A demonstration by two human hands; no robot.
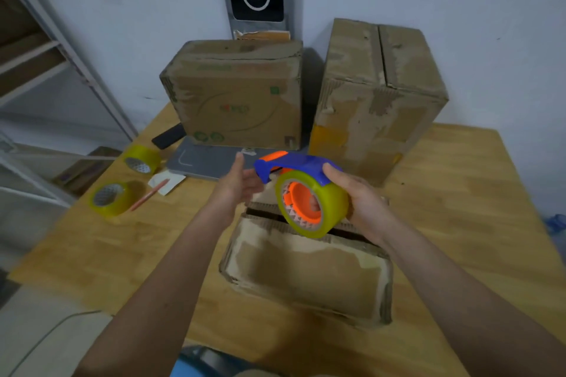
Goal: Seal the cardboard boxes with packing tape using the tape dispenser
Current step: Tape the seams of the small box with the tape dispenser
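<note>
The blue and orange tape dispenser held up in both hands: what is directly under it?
Under the blue and orange tape dispenser lies the low brown cardboard box, its top flaps meeting at a seam. The yellowish tape roll covers the seam's middle.

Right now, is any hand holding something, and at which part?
The right hand holds the tape dispenser by its tape roll end. The left hand is open beside its blue nose, holding nothing.

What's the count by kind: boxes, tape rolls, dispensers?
Cardboard boxes: 3
Tape rolls: 3, two loose, one on the dispenser
Tape dispenser: 1
Total: 7
</note>
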